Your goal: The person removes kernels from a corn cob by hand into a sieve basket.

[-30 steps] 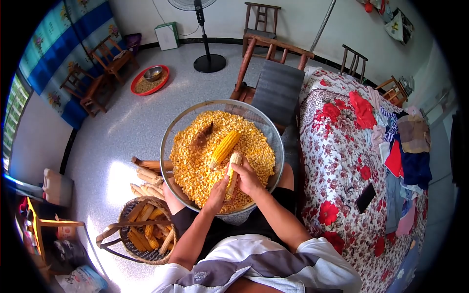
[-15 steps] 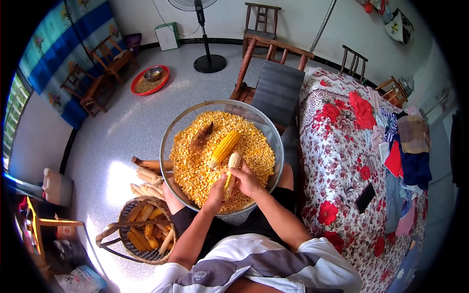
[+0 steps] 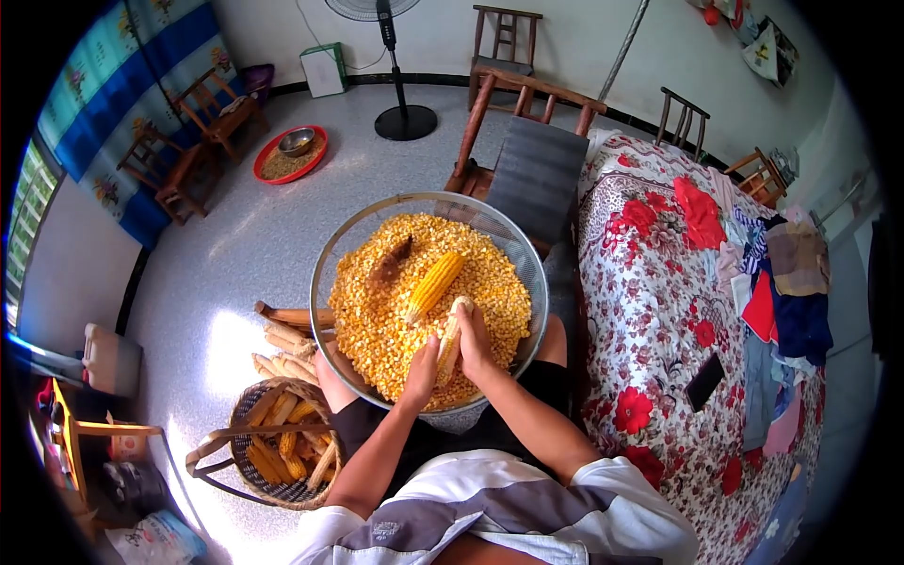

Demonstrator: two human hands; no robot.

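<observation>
A mostly bare corn cob is gripped between my two hands, over a wide mesh basin on my lap. My left hand closes round its lower left side, with the thumb along it. My right hand wraps the upper right side. Loose yellow corn kernels fill the basin. On them, just beyond my hands, lies a full yellow ear of corn. A brown dried tuft rests farther up on the kernels.
A wicker basket holding several corn ears stands at my left. Bare cobs lie on the floor above it. A flowered bed with clothes and a phone is at my right. A wooden chair stands ahead.
My right hand has shifted slightly up the cob and turned, covering more of its upper end. The last few yellow kernels seen near my left thumb no longer show.
</observation>
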